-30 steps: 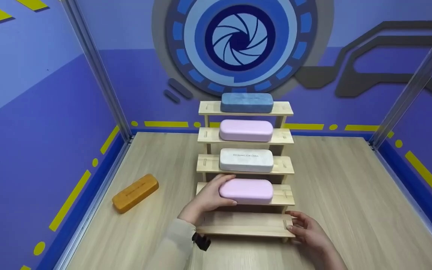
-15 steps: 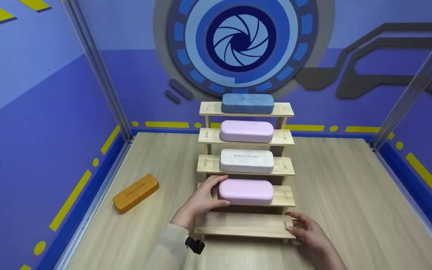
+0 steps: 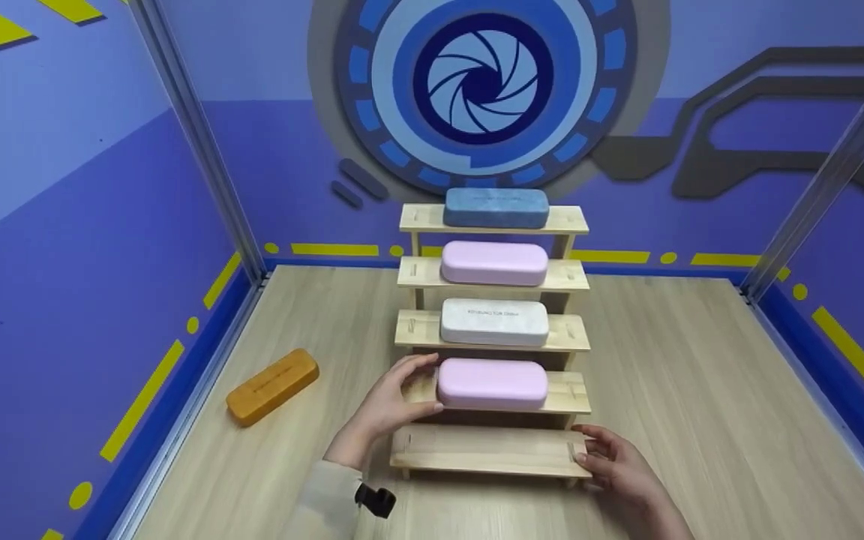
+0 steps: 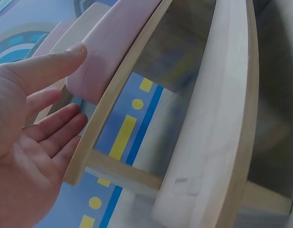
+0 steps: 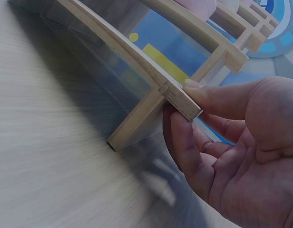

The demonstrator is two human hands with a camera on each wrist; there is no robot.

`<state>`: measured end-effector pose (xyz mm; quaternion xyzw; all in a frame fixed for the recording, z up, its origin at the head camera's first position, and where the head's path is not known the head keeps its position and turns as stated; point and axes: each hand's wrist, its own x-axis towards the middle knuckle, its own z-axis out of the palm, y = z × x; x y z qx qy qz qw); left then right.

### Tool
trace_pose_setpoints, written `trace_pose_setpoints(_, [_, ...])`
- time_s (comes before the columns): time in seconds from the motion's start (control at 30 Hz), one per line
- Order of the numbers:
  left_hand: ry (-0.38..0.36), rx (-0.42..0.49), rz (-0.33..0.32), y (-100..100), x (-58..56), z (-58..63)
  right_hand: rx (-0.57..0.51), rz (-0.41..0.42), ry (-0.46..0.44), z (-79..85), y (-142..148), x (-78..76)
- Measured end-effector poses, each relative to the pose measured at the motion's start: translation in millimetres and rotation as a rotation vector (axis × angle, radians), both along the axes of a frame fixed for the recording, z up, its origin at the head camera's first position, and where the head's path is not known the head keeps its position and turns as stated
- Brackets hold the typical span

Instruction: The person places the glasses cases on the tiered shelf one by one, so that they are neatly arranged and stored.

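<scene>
A wooden stepped rack stands in front of me. On its second step from the bottom lies a pink glasses case. My left hand is just left of that case, thumb and fingers spread with a small gap to it. In the left wrist view nothing sits in the left hand, beside the pink case's end. My right hand pinches the right end of the bottom step; the right wrist view shows thumb above and fingers under the board.
Higher steps carry a white glasses case, another pink case and a blue case on top. An orange-brown case lies on the table, left of the rack. Blue-purple panels enclose the table.
My left hand has let go of the lower pink case and drawn away to the left. The right hand has stayed at the bottom step.
</scene>
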<state>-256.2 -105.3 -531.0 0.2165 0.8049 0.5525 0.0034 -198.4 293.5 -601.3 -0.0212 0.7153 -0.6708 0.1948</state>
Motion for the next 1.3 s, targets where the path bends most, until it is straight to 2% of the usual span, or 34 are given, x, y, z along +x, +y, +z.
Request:
trace_pose_setpoints(0.23, [-0.024,0.089,-0.007,-10,3.8,-1.3,-0.022,0.016,0.01,-0.3,1,0.8])
trace_pose_setpoints(0.47, [0.005,0.081,0.044,-26,6.8,-4.0,-0.026,-0.014,-0.009,0.4,-1,1.3])
trace_pose_setpoints(0.97, [-0.019,0.064,0.252,-80,11.6,-13.1,-0.042,-0.009,-0.014,-1.8,1,0.8])
trace_pose_setpoints(1.3, [-0.05,0.091,0.372,-114,10.3,-21.1,0.048,-0.042,-0.035,-0.2,0,0.7])
